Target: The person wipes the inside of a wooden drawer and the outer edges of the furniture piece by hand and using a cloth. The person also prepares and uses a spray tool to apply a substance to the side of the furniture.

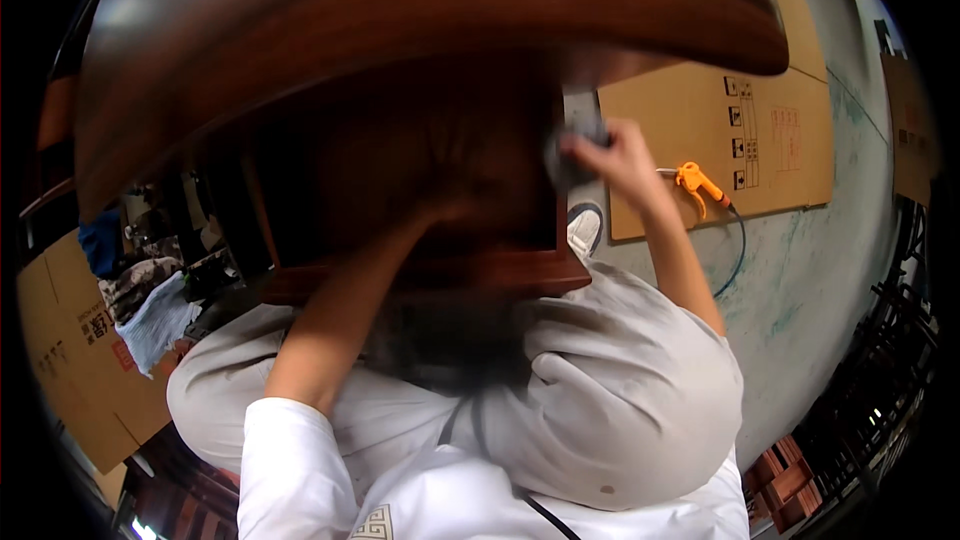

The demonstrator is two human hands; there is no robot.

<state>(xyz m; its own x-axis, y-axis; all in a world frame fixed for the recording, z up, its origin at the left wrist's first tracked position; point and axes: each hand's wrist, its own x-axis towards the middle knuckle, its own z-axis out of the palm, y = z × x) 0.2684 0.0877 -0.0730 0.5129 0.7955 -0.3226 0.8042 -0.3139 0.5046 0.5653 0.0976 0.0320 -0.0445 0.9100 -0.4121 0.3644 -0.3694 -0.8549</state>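
Note:
A dark reddish-brown wooden drawer (420, 275) stands pulled out above my lap, below a curved polished wooden top (450, 15). My left hand (455, 185) reaches into the drawer, deep in shadow. Its fingers look spread, close to the drawer's bottom, and nothing shows in them. At the drawer's right side, my right hand (625, 165) grips a dark grey pad (573, 153), thumb on top, against or just beside the outer face of the side wall. Motion blurs the pad, so its exact kind does not show.
An orange air blow gun (700, 188) with a blue hose lies on flattened cardboard (680, 120) to the right. Cloths (160, 315) and small items sit at the left, near more cardboard (70, 340). Stacked dark wooden pieces (785, 485) stand at the lower right.

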